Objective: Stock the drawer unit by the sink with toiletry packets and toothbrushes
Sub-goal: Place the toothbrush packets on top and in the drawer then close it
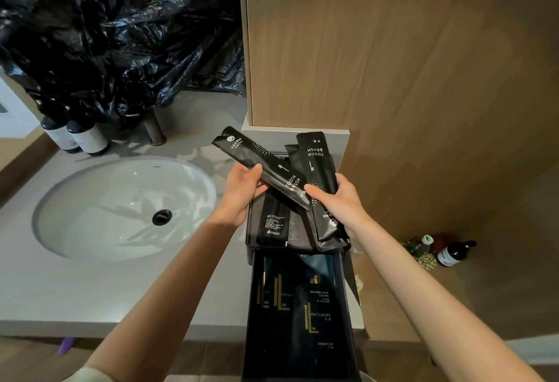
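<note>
Grey table (90, 291) beside a white oval sink (121, 200) carries a black drawer unit (248, 232), with two drawers open. Above the upper drawer, the left hand (242, 192) grips a black foil toothbrush packet (263, 164) and the right hand (341, 203) grips a second black toothbrush packet (319, 167). Dark gold-printed toiletry packets (296, 306) lie in the lower drawer.

The left hand (242, 191) and the right hand (338, 200) are bare, as are both long forearms up to the elbows. A pale, cream-coloured sleeve (90, 375) shows at the left elbow, at the picture's bottom edge.
</note>
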{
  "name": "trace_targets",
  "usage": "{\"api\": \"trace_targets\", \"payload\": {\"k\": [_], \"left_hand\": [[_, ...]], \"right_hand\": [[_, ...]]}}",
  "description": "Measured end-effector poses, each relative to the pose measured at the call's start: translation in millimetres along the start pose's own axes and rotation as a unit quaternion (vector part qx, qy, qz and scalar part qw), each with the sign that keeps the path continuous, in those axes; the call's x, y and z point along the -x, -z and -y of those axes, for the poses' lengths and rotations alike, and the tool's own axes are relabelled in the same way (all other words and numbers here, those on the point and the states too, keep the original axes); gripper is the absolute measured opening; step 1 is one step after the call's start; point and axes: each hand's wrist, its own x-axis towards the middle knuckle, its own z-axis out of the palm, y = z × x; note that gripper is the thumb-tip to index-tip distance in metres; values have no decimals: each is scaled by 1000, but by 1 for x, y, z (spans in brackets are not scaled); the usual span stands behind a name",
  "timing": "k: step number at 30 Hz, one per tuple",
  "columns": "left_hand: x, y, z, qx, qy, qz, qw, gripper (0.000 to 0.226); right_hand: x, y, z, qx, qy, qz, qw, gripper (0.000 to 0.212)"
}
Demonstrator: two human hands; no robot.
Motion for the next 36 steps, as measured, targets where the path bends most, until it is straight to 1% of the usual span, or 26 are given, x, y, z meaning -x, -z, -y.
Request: {"api": "trace_targets", "payload": {"k": [2,5,7,10,12,15,18,22,25,26,28,29,32,34,36], "left_hand": [[3,10,-5,8,-18,1,1000,6],[7,26,-12,18,-44,-12,999,5],[9,36,-16,9,-53,-18,998,5],[13,48,-21,-5,-60,-3,998,14],[20,52,-24,-6,-62,15,998,21],[31,58,-26,-6,-56,47,997,20],[45,62,-26,-38,-51,66,996,17],[60,71,-24,-102,-54,87,990,15],[68,79,-20,-139,-59,95,984,17],[71,81,-19,-148,-61,95,983,17],[78,82,-17,-154,-63,87,982,16],[82,82,-15,-150,-66,80,983,15],[92,84,-9,-132,-69,56,987,10],[100,84,-3,-120,-65,40,990,4],[111,82,-1,-104,-68,41,991,14]], "right_hand": [[-1,-1,-2,-2,-9,-3,1000,46],[-2,-4,-6,16,-6,-16,1000,36],[-5,-6,-8,76,5,-32,997,37],[-8,-8,-14,175,12,-52,983,42],[-8,-10,-15,197,12,-63,978,41],[-7,-14,-17,212,23,-82,974,40],[-8,-18,-21,224,25,-97,969,42],[-8,-25,-19,300,0,-122,946,40],[-3,-27,-11,323,-14,-158,933,44],[2,-26,-6,319,-14,-164,933,43],[12,-23,1,290,-3,-167,942,35],[19,-21,4,262,6,-161,952,30],[49,-14,17,128,46,-135,981,18],[73,-7,26,89,65,-121,987,17],[95,2,31,73,77,-102,989,19]]}}
